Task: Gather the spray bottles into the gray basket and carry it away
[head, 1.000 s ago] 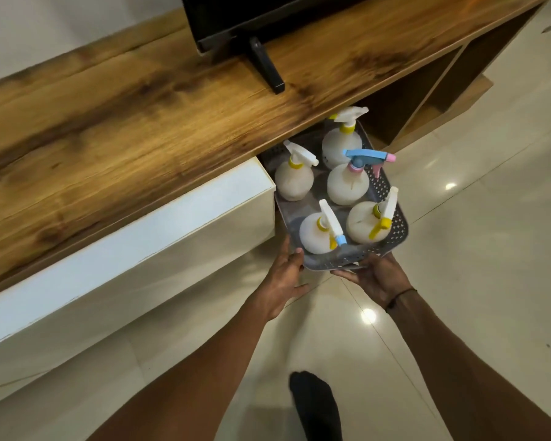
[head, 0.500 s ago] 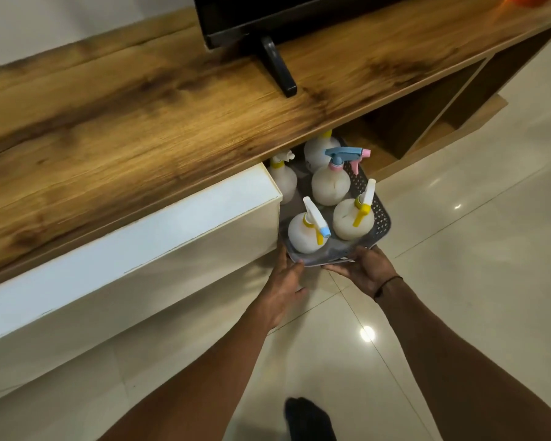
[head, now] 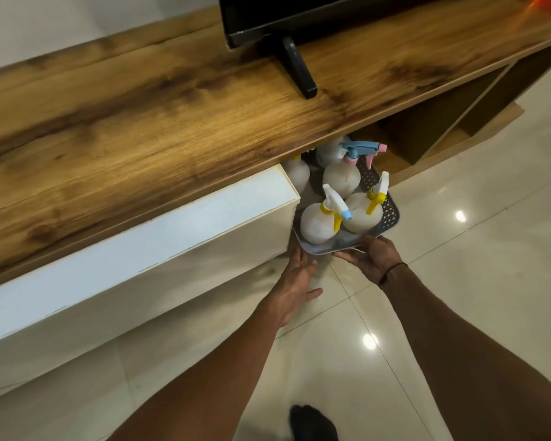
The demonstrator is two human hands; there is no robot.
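The gray basket [head: 319, 250] sits low at the opening under the wooden unit, its far half beneath the top. Several white spray bottles stand in it. The near-left one [head: 318, 225] has a yellow collar and a blue tip, the near-right one [head: 361, 215] a yellow trigger, and the one behind them [head: 342, 178] a blue and pink head. Two rear bottles [head: 297, 175] are partly hidden under the wood. My right hand [head: 372, 260] grips the near rim. My left hand [head: 296, 280] lies flat, fingers spread, fingertips at the basket's near-left corner.
A long wooden unit top [head: 172, 138] carries a black screen's foot [head: 297, 69]. A white cabinet front [head: 140, 249] stands just left of the basket. Open wooden compartments [head: 427, 132] lie to the right. Glossy floor tiles [head: 474, 265] surround me, with my dark-socked foot [head: 312, 424] below.
The basket has slid farther in under the wooden top, so the rear bottles are now partly covered. Both hands followed it forward, and the left hand has flattened out.
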